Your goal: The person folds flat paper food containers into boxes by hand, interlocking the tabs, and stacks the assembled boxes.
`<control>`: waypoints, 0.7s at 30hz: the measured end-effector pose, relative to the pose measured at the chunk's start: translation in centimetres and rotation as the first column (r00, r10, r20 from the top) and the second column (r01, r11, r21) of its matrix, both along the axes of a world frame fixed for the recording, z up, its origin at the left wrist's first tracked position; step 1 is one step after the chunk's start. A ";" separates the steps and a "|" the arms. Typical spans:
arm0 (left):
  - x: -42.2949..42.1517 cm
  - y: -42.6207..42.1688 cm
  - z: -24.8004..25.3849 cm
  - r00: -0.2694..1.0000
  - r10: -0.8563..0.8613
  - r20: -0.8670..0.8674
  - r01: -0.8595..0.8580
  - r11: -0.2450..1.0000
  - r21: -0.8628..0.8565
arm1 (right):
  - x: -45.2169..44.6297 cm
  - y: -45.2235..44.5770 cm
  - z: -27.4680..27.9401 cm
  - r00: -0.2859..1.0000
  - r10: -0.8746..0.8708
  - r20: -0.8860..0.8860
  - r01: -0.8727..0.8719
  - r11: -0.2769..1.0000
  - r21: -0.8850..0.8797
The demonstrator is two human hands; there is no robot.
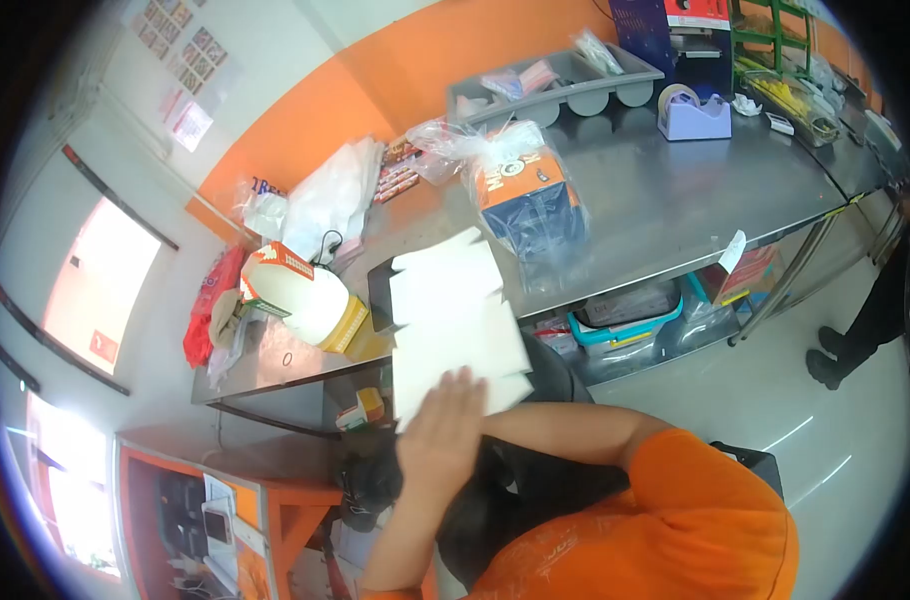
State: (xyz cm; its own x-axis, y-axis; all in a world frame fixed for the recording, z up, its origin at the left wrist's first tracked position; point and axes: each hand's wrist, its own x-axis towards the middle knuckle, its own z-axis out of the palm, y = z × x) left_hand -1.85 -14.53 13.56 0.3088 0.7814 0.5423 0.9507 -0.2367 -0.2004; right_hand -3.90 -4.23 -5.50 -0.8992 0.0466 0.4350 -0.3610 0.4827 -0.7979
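A flat white cardboard blank [455, 300] with notched edges lies in front of me, overlapping the near edge of the metal table. My left hand [442, 425] rests on its lower end, fingers stretched out and lying flat on it. My right forearm reaches in from the right. The right hand is hidden behind my left hand and the cardboard, so its fingers do not show. A dark flat object [381, 296] peeks out beside the blank's left edge. Further left stands an opened carton [315, 300] with white inside and orange, green and yellow printed sides.
The metal table [665, 200] bears a plastic-wrapped orange and navy box [528, 195], a grey compartment tray [565, 92], a lilac tape dispenser [697, 117] and white plastic bags [330, 200]. Bins [630, 320] stand on the lower shelf. Another person's legs [860, 320] are at right.
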 end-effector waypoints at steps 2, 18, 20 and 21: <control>0.3 1.8 -3.2 0.994 0.050 -0.102 -0.054 0.998 -0.040 | 0.4 0.0 0.7 0.999 0.006 0.038 -0.006 1.000 -0.002; -4.6 9.8 -2.7 0.929 -0.051 0.366 0.097 0.990 -0.106 | 19.2 12.5 29.2 0.292 -0.780 -0.553 0.953 0.188 0.238; -4.1 9.5 -2.1 0.929 -0.065 0.365 0.108 0.989 -0.100 | 18.2 20.6 29.5 0.298 -0.859 -0.417 0.909 0.121 0.400; -3.7 9.0 -2.0 0.917 -0.125 0.379 0.149 0.988 -0.036 | 17.4 24.4 28.3 0.344 -0.853 -0.391 0.871 0.135 0.472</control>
State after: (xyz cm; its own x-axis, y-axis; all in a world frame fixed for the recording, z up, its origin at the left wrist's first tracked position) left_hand -5.54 -5.50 11.60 0.1993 0.7819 0.5907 0.9107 -0.3704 0.1829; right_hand 13.46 20.16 22.83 -0.4216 0.5548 0.7173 0.5757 0.7749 -0.2610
